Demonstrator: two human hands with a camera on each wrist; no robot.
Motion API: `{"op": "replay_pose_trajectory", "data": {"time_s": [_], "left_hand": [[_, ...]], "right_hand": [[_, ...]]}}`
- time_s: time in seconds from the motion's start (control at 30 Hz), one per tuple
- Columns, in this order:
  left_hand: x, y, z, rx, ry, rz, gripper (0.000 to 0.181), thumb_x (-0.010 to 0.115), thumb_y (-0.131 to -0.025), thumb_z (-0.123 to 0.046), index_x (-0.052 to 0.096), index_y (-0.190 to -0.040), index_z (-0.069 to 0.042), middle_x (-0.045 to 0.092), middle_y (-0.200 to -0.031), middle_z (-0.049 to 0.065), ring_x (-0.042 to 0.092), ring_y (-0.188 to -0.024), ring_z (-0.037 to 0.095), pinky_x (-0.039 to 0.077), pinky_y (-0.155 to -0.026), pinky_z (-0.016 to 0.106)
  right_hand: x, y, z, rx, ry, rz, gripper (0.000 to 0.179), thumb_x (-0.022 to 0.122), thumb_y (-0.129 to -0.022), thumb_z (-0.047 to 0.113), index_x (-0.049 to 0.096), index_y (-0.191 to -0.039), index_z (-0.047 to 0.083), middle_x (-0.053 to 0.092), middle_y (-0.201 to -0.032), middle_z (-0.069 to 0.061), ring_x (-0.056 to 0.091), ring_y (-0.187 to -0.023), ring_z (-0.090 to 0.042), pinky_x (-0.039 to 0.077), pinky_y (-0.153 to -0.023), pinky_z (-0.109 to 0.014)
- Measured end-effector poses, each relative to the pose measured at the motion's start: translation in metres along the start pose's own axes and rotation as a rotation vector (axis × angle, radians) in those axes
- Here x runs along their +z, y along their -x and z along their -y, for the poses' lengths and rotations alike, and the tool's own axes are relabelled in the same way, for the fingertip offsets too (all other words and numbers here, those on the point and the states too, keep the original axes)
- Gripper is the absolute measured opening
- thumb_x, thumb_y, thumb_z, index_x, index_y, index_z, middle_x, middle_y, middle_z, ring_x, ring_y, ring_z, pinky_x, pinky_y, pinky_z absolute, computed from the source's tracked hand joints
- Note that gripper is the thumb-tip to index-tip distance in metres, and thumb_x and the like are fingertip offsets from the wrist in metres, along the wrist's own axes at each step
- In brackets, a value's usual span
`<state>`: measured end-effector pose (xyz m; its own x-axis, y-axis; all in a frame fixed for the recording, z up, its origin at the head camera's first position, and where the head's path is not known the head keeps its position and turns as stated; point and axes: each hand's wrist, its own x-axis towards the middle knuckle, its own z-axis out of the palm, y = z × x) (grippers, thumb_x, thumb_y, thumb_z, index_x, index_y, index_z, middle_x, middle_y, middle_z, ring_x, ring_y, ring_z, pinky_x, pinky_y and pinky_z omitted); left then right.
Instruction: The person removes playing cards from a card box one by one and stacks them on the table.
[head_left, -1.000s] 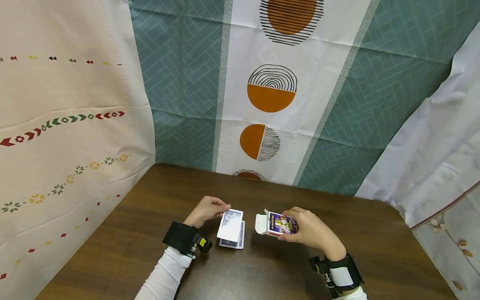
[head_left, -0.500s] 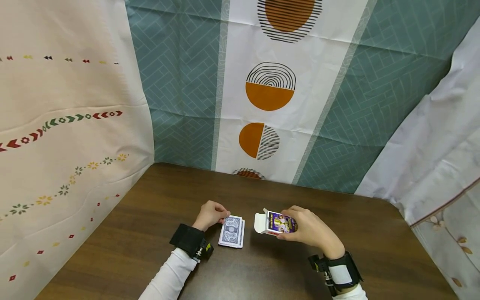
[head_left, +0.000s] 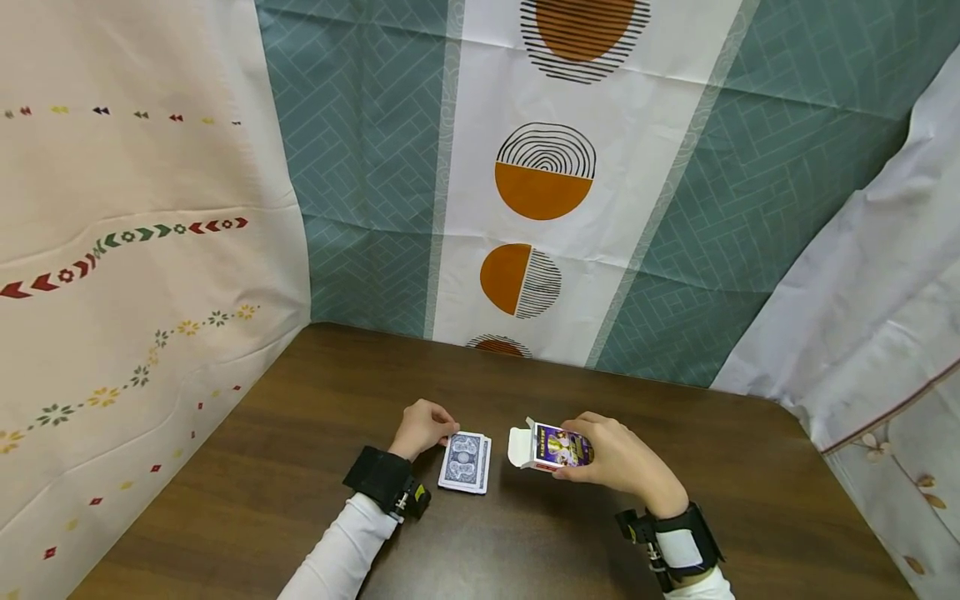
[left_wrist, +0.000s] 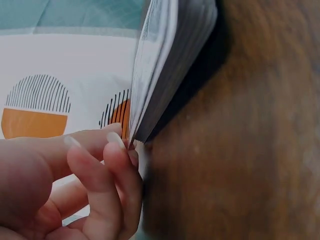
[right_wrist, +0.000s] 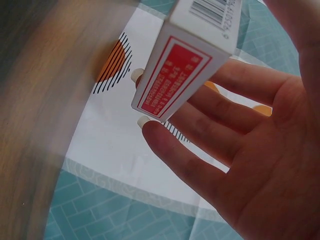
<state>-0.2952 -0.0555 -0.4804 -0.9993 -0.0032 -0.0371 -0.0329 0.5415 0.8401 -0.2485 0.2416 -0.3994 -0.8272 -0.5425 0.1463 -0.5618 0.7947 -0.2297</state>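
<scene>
Fingers [left_wrist: 117, 150] of the left hand [head_left: 423, 427] pinch the card deck [head_left: 465, 461] lying on the desk [head_left: 300, 467]; right hand [head_left: 618, 458] grips the open card box [head_left: 551, 446] just right. Boxing seemingly next: lift, align deck.

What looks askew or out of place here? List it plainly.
Little stands out. The blue-backed deck of playing cards on the dark wooden table is not squared: lower cards jut out on its right side. The left hand pinches its corner. The purple card box, flap open, sits in the right hand.
</scene>
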Motion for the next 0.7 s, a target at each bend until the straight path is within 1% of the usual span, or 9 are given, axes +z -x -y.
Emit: {"op": "replay_pose_trajectory", "data": {"time_s": [0.13,0.2,0.23,0.3,0.37,0.43,0.47,0.53,0.7], "left_hand": [[-0.002,0.002,-0.004,0.034,-0.053,-0.025,0.011,0.071,-0.085,-0.012,0.073,-0.079,-0.003,0.068,-0.072,0.006,0.059,-0.056,0.011,0.043,-0.052,0.022],[-0.004,0.006,-0.011,0.072,-0.044,-0.007,0.011,0.07,-0.086,-0.013,0.073,-0.081,-0.004,0.068,-0.076,0.006,0.059,-0.063,0.012,0.043,-0.056,0.024],[-0.005,0.008,-0.016,0.098,-0.027,0.017,0.011,0.07,-0.087,-0.014,0.073,-0.083,-0.004,0.068,-0.079,0.005,0.058,-0.067,0.012,0.043,-0.058,0.024],[-0.007,0.014,-0.029,0.157,0.036,0.103,0.011,0.069,-0.088,-0.015,0.073,-0.089,-0.005,0.069,-0.086,0.005,0.056,-0.075,0.013,0.044,-0.065,0.026],[-0.006,0.021,-0.043,0.209,0.105,0.208,0.014,0.068,-0.09,-0.017,0.074,-0.094,-0.006,0.068,-0.089,0.005,0.055,-0.078,0.015,0.045,-0.068,0.027],[-0.003,0.028,-0.057,0.24,0.134,0.291,0.016,0.067,-0.091,-0.019,0.074,-0.096,-0.006,0.066,-0.086,0.004,0.053,-0.077,0.015,0.044,-0.066,0.027],[0.0,0.031,-0.063,0.248,0.138,0.318,0.017,0.067,-0.091,-0.02,0.074,-0.096,-0.006,0.064,-0.084,0.003,0.052,-0.074,0.015,0.042,-0.064,0.026],[0.006,0.037,-0.071,0.247,0.132,0.336,0.017,0.067,-0.09,-0.02,0.074,-0.095,-0.005,0.06,-0.076,0.001,0.049,-0.067,0.013,0.039,-0.059,0.025],[0.021,0.046,-0.077,0.193,0.15,0.309,0.014,0.068,-0.088,-0.015,0.072,-0.09,-0.002,0.05,-0.061,-0.002,0.044,-0.05,0.009,0.035,-0.047,0.02]], "right_hand": [[0.001,0.0,0.001,0.002,-0.005,-0.002,0.059,0.083,-0.07,0.044,0.068,-0.111,0.006,0.065,-0.101,-0.003,0.056,-0.081,-0.009,0.049,-0.068,-0.023],[0.002,0.001,0.001,0.005,-0.007,0.0,0.059,0.084,-0.07,0.044,0.068,-0.111,0.006,0.065,-0.101,-0.003,0.056,-0.081,-0.009,0.049,-0.068,-0.023],[0.002,0.001,0.001,0.004,-0.005,0.001,0.059,0.084,-0.069,0.045,0.068,-0.111,0.006,0.065,-0.101,-0.003,0.056,-0.081,-0.009,0.049,-0.068,-0.024],[0.002,0.001,0.002,0.004,-0.002,0.005,0.059,0.084,-0.069,0.045,0.068,-0.111,0.006,0.065,-0.103,-0.003,0.057,-0.082,-0.009,0.05,-0.069,-0.024],[0.001,0.0,0.002,-0.005,0.003,0.005,0.06,0.084,-0.07,0.045,0.068,-0.111,0.006,0.065,-0.103,-0.003,0.057,-0.082,-0.009,0.051,-0.069,-0.024],[0.0,0.0,0.003,-0.012,0.004,0.001,0.06,0.084,-0.07,0.045,0.068,-0.111,0.006,0.065,-0.102,-0.003,0.057,-0.082,-0.009,0.051,-0.07,-0.024],[-0.001,0.0,0.003,-0.015,0.001,-0.001,0.06,0.084,-0.07,0.045,0.068,-0.111,0.006,0.065,-0.102,-0.003,0.057,-0.082,-0.009,0.051,-0.07,-0.024],[-0.002,-0.001,0.004,-0.019,-0.004,-0.003,0.059,0.084,-0.069,0.045,0.068,-0.111,0.006,0.065,-0.101,-0.002,0.057,-0.082,-0.008,0.051,-0.071,-0.024],[-0.003,0.0,0.006,-0.031,-0.011,-0.007,0.058,0.083,-0.07,0.046,0.067,-0.111,0.007,0.065,-0.101,-0.001,0.056,-0.081,-0.007,0.05,-0.069,-0.022]]}}
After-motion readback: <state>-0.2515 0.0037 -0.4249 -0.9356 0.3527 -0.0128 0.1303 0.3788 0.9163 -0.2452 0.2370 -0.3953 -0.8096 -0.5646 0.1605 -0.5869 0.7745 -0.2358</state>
